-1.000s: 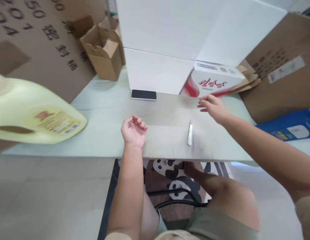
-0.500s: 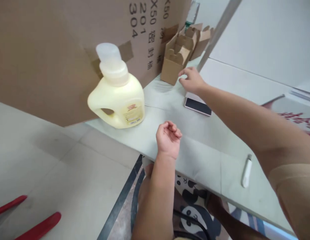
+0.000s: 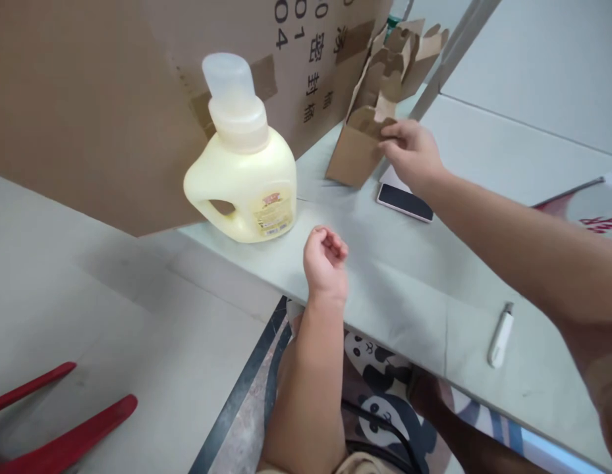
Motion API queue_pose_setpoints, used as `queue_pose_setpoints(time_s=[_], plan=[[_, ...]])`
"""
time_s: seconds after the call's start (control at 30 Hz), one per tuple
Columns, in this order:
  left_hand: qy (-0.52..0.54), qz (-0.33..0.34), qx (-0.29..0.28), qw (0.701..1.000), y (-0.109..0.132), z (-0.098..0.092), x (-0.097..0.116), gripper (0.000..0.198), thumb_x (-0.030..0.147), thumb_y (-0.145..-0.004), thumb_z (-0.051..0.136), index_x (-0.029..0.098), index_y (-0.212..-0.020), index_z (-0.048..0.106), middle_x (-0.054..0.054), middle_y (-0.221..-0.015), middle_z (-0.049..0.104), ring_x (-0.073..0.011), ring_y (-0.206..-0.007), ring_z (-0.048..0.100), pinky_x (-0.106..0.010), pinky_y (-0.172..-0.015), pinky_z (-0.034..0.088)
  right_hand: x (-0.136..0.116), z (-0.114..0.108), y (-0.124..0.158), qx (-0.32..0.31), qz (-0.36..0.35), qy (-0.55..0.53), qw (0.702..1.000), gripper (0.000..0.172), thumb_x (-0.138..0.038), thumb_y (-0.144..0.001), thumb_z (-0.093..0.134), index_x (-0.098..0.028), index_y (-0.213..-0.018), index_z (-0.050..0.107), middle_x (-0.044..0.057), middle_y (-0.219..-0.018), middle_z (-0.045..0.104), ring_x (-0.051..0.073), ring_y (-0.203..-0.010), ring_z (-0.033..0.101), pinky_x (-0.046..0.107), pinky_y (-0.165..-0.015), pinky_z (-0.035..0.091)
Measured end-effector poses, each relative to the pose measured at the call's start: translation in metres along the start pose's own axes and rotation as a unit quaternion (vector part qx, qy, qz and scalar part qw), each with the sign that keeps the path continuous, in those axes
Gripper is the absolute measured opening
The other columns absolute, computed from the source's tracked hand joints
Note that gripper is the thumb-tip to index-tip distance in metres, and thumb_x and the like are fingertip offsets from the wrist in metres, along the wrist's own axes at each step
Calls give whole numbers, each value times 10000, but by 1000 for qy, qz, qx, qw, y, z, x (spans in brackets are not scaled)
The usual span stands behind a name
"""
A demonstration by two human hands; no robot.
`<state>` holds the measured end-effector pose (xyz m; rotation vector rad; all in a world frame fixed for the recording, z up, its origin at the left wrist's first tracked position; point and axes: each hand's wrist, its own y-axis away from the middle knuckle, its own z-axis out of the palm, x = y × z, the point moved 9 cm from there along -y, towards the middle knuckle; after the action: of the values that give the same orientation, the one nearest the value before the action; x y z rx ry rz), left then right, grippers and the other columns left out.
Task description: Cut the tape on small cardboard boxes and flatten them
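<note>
My right hand [image 3: 410, 153] reaches across the pale table [image 3: 414, 289] and grips the flap of a small open cardboard box [image 3: 358, 148], which is tilted off the surface. My left hand [image 3: 325, 262] rests near the table's front edge in a loose fist with nothing in it. A pale yellow detergent bottle [image 3: 246, 178] with a clear cap stands upright to the left of that hand. A black phone [image 3: 404, 203] lies flat just below my right hand. A small white utility knife [image 3: 500, 334] lies near the front edge on the right.
A big printed cardboard carton [image 3: 112, 99] leans behind the bottle. More small folded boxes [image 3: 414, 46] stand behind the held one. White boards [image 3: 528, 79] rise at the back right. Below are my knees, a panda-print mat [image 3: 379, 408] and red bars [image 3: 63, 434] on the floor.
The view swung left from the table's middle to its left end. My right hand travelled from the red-and-white box past the phone and took hold of the small cardboard box, lifting it slightly.
</note>
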<state>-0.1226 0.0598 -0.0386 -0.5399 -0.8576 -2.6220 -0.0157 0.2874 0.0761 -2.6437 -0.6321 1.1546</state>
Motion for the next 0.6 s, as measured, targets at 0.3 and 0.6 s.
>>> queue_pose_setpoints(time_s=[0.3,0.6], plan=[[-132,254,-4,958,8,14,2,103,344,-878,628,254,-926,611,-8,-1041,671,-149,-1040,650,-226,-836,458,-8,-148,236,59,-127,-113,984,267,-135,-793,691,-312,-948,565,8,-873,668,183,-804,694,333,-682,570],[-222,212,-215,927,37,81,-60,259,492,-939,613,274,-1077,591,-37,-1191,679,-223,-1259,622,-339,-1021,485,2,-171,349,-43,-209,-33,976,232,-41,-847,642,-250,-936,595,55,-916,780,157,-714,717,302,-650,577]])
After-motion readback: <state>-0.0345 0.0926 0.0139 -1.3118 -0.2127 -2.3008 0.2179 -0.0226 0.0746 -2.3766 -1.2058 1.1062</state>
